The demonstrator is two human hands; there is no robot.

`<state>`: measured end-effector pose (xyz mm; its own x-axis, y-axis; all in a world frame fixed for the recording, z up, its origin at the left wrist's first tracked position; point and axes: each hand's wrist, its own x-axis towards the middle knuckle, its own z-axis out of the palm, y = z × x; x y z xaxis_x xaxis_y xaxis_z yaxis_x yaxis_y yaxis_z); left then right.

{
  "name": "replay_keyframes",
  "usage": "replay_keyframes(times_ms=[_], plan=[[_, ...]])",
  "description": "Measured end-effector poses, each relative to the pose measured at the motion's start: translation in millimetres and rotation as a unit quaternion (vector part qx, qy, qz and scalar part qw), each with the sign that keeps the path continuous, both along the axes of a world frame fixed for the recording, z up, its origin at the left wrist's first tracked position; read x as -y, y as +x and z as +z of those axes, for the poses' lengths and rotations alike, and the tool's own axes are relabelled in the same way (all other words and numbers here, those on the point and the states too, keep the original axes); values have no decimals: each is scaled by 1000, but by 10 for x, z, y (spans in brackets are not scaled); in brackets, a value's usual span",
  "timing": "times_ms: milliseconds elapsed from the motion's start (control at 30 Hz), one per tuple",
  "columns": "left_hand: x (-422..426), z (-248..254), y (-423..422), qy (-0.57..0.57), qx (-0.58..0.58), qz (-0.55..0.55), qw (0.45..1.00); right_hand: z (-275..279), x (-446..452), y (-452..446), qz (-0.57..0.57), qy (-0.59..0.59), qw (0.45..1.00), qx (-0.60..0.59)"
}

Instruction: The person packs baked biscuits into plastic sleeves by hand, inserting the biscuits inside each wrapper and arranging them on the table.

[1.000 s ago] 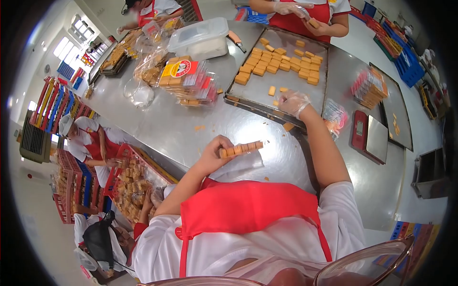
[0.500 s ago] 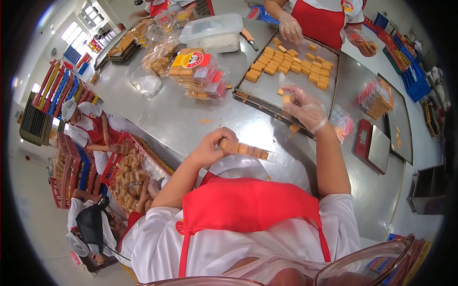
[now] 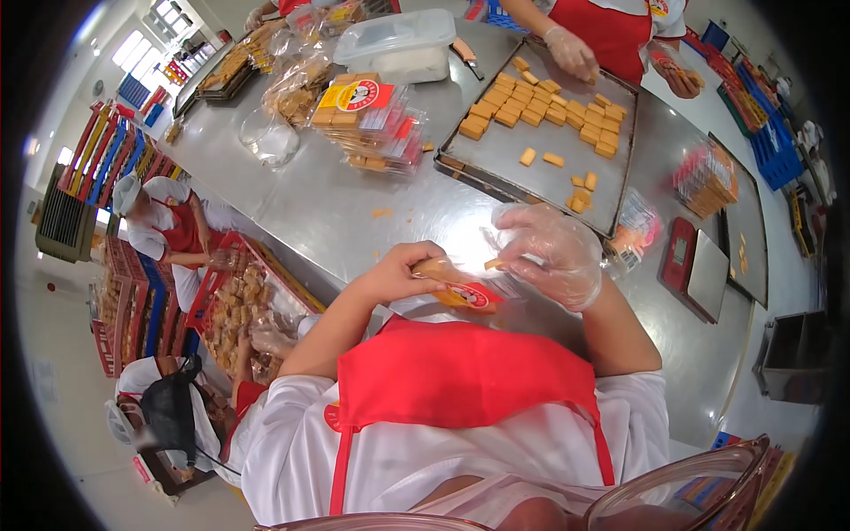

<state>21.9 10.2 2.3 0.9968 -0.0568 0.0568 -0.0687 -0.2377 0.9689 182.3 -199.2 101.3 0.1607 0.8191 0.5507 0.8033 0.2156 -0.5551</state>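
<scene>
The clear plastic packet with the red-and-yellow label point(image 3: 467, 295) is just beyond my red cloth apron point(image 3: 465, 376), my bare left grip point(image 3: 405, 273) closed around one end. I judge it light, its film slippery, its contents crumbly: hold the sides gently. My gloved right grip point(image 3: 556, 258) pinches a small golden biscuit point(image 3: 494, 264) near the other end, probably brittle, best taken by its flat faces. Beyond, a dark-rimmed metal tray point(image 3: 518, 184) lies on the shiny steel worktop point(image 3: 323, 217).

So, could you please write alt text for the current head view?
A person's bare left hand holds a labelled packet of biscuits; the gloved right hand pinches one biscuit beside it. On the metal table are a baking tray of biscuits and stacked packets.
</scene>
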Motion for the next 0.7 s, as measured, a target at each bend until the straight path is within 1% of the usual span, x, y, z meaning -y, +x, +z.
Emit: replay_keyframes(times_ms=[100, 200, 300, 400, 500, 600, 700], plan=[[6, -2, -19, -20, -9, 9, 1000, 13, 70, 5, 9, -19, 999, 40], [39, -12, -16, -29, 7, -14, 999, -55, 51, -99, 15, 34, 995, 95], [59, 23, 9, -1, -1, -28, 1000, -77, 45, -226, -22, 72, 981, 177], [104, 147, 52, 40, 32, -24, 998, -26, 26, -241, -44, 57, 975, 212], [91, 173, 82, 26, 15, -10, 1000, -149, -27, -125, -30, 21, 982, 185], [93, 93, 98, -75, -52, 5, 996, -344, -57, 21, 17, -32, 996, 82], [115, 22, 83, -128, -91, -25, 987, -794, -34, 134, 25, -173, 982, -77]])
